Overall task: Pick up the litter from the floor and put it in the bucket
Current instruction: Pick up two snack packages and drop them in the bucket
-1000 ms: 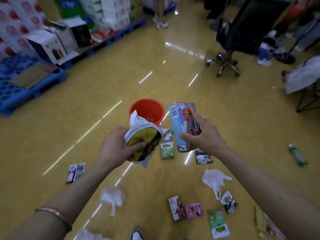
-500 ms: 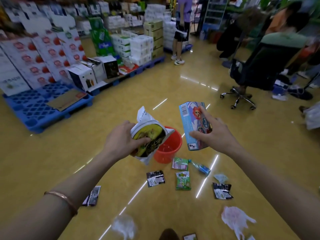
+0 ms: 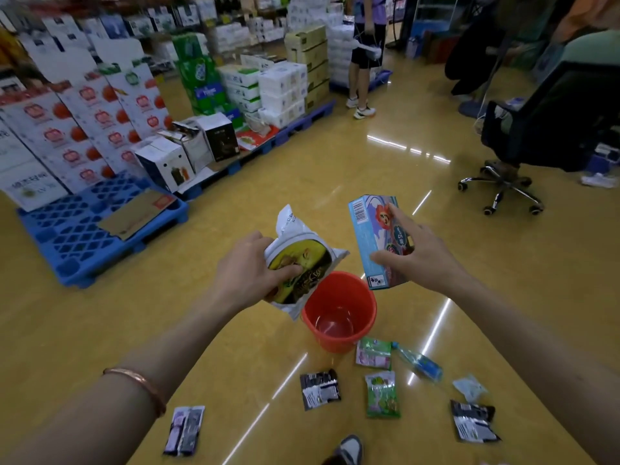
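1. The left hand (image 3: 250, 266) grips a crumpled white-and-yellow bag (image 3: 302, 260), thumb across its front and fingers curled behind it.
2. The right hand (image 3: 416, 253) holds a blue carton (image 3: 372, 236) by its side. The thumb presses low on the near edge and the fingers lie spread over the printed face. The carton is nearly upright, leaning a little to the left.
3. Both pieces are in the air over the red bucket (image 3: 330, 345). The bag overlaps its left rim and the carton's lower end overlaps its right rim.
4. The bucket stands upright on the yellow floor (image 3: 302, 182), and its bare bottom shows.
5. More litter lies on the floor just this side of the bucket:
   - a green-pink packet (image 3: 373, 353) almost touching the bucket
   - a blue bottle (image 3: 419, 362) on its side
   - a green packet (image 3: 382, 394)
   - a black sachet (image 3: 320, 389)
   - a pale wrapper (image 3: 469, 387)
   - a black packet (image 3: 473, 421)
   - a dark twin sachet (image 3: 184, 429), well off to the left
6. A bracelet (image 3: 137, 384) sits on the left forearm, and a shoe (image 3: 349, 449) shows at the bottom edge.
7. A blue pallet (image 3: 77, 229) is on the left, an office chair (image 3: 536, 129) on the right, and someone stands (image 3: 364, 45) farther back.
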Available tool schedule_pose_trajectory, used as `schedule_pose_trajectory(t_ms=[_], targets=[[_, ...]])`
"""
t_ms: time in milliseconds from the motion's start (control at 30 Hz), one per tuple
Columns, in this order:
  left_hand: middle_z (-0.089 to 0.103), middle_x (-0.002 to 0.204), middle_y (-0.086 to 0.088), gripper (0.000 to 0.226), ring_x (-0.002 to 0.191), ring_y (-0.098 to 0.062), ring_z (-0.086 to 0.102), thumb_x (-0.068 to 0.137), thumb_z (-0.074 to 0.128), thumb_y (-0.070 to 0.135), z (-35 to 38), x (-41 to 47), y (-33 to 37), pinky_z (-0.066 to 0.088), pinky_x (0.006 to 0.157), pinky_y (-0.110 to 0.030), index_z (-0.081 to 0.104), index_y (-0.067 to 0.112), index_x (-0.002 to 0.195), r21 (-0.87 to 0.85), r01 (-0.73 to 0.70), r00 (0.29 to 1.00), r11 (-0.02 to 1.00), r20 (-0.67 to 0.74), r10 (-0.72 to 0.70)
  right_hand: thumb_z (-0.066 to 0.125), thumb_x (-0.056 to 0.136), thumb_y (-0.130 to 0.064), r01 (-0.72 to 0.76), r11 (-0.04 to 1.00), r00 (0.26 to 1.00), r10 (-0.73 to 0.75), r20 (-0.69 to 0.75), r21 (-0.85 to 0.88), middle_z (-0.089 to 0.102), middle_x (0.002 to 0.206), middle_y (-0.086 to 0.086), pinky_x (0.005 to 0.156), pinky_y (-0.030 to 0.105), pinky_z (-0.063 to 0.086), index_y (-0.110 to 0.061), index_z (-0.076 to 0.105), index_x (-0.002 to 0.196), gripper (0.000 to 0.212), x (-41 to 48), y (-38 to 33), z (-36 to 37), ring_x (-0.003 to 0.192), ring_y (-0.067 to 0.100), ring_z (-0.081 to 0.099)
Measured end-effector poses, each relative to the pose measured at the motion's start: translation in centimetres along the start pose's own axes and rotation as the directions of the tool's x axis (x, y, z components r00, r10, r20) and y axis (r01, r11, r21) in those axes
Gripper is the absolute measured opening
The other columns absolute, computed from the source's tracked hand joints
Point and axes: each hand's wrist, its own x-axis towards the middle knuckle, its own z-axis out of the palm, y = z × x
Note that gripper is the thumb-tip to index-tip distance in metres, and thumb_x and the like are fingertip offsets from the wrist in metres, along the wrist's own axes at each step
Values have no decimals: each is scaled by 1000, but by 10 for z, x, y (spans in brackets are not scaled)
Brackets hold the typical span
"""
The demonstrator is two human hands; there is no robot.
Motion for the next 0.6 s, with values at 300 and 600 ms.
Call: schedule_pose_trajectory(t_ms=[300,600], targets=[[51,86,1,42,78,-16,54,73,68,56,13,104,5,51,69,-45,65,20,93,19,9,999,1000,51,-10,74,74,-44,-13,1000,999,12,38,24,36,119,4,79,32,53,-45,12,148,97,102,16,-5,105,17,48],[51,67,8,29,60,-9,53,77,71,45,59,203,5,44,53,-30,54,26,65,-1,-43,961,999,273,41,75,73,-47,-212,974,977,211,23,75,37,118,3,56,16,45,-46,12,146,96,153,58,0,99,16,49]])
